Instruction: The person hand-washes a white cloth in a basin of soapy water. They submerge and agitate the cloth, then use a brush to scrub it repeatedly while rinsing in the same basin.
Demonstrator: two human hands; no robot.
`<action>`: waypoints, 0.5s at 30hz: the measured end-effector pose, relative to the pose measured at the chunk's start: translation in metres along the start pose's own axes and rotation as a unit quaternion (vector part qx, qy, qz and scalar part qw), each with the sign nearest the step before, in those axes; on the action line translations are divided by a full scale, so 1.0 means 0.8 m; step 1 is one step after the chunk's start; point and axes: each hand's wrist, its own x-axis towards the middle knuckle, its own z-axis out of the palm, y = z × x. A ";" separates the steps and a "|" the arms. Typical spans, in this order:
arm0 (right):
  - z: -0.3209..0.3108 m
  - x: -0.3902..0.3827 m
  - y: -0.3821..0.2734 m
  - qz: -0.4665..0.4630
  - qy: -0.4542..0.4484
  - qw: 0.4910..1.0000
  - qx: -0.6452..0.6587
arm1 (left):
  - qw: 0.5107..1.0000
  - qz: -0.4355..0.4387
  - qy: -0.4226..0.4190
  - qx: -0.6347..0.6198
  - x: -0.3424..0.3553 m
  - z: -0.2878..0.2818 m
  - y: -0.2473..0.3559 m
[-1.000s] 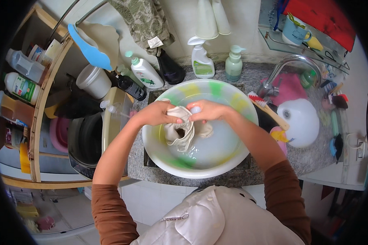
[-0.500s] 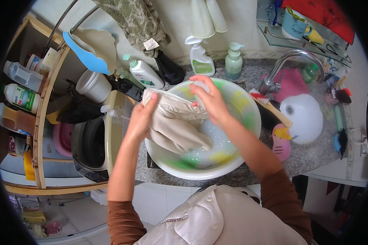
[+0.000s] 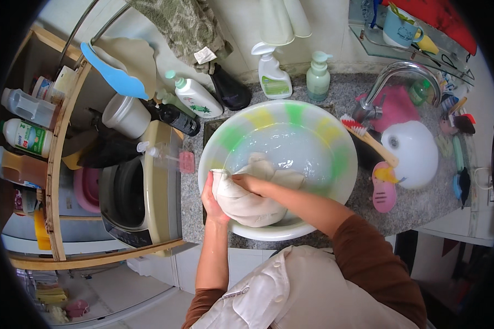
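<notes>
Left hand [image 3: 214, 203] is cupped round the near-left edge of the pale cream cloth [image 3: 252, 207], gripping it, with the ribbed hem standing up just above the thumb side. Right hand [image 3: 248, 184] comes in across the top from the right, fingers sunk into the folds; whether they pinch fabric or hold anything more, I cannot tell, as the cloth hides the tips.

And here's the relation that counts: the cloth lies immediately right of the left palm and directly under the right wrist, so the two hands sit close together at its left end, the left one nearer the hem. It's bunched too tightly to give a clear long axis; the bulk swells to the right of the hem, with loose folds spreading away toward the middle.

All of that is in the near-left part of the basin [image 3: 258, 116], partly over the cloudy water [image 3: 285, 147]. Just off the basin's right rim there's the red-and-white-bristled brush [image 3: 370, 141], wooden handle angled down toward the pink soap dish [image 3: 383, 200]. Beyond the far rim stand a spray bottle [image 3: 274, 77] and a green pump bottle [image 3: 318, 79], with the curved tap [image 3: 374, 98] off to the right.
</notes>
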 end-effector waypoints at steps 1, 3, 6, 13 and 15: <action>0.000 -0.004 -0.003 0.013 -0.004 1.000 0.017 | 1.000 0.002 -0.005 -0.004 -0.003 -0.006 0.001; 0.004 -0.011 -0.010 0.039 -0.013 0.998 0.050 | 1.000 0.024 -0.016 -0.003 -0.009 -0.015 0.005; 0.044 -0.036 -0.067 -0.084 0.075 0.975 0.193 | 0.997 0.064 0.028 0.014 -0.027 -0.006 0.011; 0.094 -0.049 -0.087 -0.383 0.201 0.872 -0.230 | 0.989 0.139 0.046 -0.039 -0.039 -0.020 0.015; 0.092 -0.046 -0.082 -0.394 0.198 0.859 -0.261 | 0.989 0.112 0.083 -0.043 -0.044 -0.014 0.019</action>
